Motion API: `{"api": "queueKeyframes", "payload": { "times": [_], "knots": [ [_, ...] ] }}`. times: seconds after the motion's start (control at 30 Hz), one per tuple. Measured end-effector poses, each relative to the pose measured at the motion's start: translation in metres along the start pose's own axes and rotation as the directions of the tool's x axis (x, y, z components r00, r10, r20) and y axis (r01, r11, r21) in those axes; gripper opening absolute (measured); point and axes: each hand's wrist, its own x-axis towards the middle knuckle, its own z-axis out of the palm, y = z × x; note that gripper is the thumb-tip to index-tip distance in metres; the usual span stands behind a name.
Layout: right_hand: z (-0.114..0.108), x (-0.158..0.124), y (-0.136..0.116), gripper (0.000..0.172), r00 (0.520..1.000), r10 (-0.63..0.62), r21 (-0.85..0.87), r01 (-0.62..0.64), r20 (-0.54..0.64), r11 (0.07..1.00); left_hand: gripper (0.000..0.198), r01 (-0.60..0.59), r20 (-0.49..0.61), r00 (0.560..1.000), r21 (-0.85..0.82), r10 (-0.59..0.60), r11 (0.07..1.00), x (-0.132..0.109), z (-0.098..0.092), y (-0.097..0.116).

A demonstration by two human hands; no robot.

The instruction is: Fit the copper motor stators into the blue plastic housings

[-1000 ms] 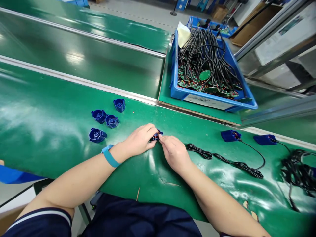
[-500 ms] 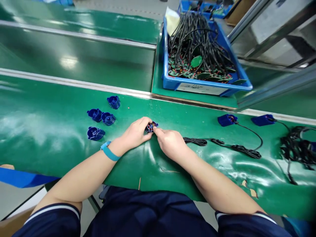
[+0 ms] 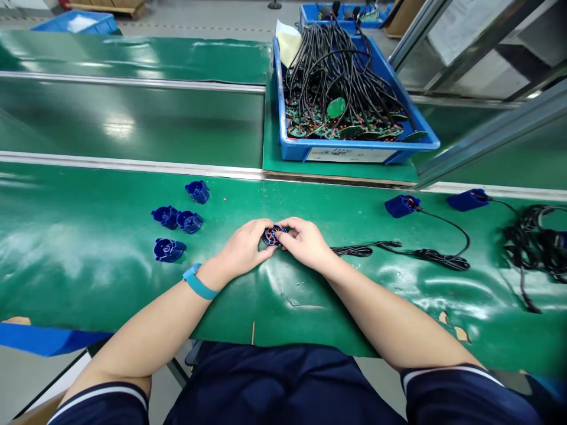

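My left hand (image 3: 243,251) and right hand (image 3: 305,243) are both closed on the small blue housing (image 3: 271,235), which sits low on the green tabletop (image 3: 88,265) right in front of me, between my fingertips. 1 second ago my right hand lay lower and to the side, only pinching at the housing's right edge. Now it has come up level with the left, and its fingers curl over the far side, so the piece is gripped evenly from 2 sides. I judge that the fiddly fingertip work at the edge is over and I am now pressing or turning the piece as a whole; the copper-coloured insides still show on top.

The black cable (image 3: 354,251) trails off just right of my right hand, much as before. 4 empty blue housings (image 3: 168,249) wait untouched to my left, and the blue bin (image 3: 354,154) of wired boards stands beyond the rail.
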Motion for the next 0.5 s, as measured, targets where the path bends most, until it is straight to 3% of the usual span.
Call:
{"api": "queueKeyframes", "payload": {
  "times": [0.13, 0.33, 0.5],
  "knots": [
    [0.002, 0.002, -0.001, 0.022, 0.99, 0.133, 0.091, -0.136, 0.042, 0.987, 0.038, -0.121, -0.009, 0.992, 0.095, 0.122, 0.988, 0.003, 0.0, 0.004],
    [0.003, 0.006, -0.004, 0.011, 0.999, 0.026, -0.08, -0.03, -0.046, 0.996, 0.032, -0.173, -0.001, 0.985, 0.127, 0.175, 0.977, 0.009, 0.004, 0.007],
    [0.002, 0.007, 0.008, 0.012, 0.998, 0.063, 0.005, -0.063, -0.027, 0.998, 0.031, -0.188, 0.003, 0.982, 0.131, 0.189, 0.973, 0.008, 0.001, 0.002]
  ]
}}
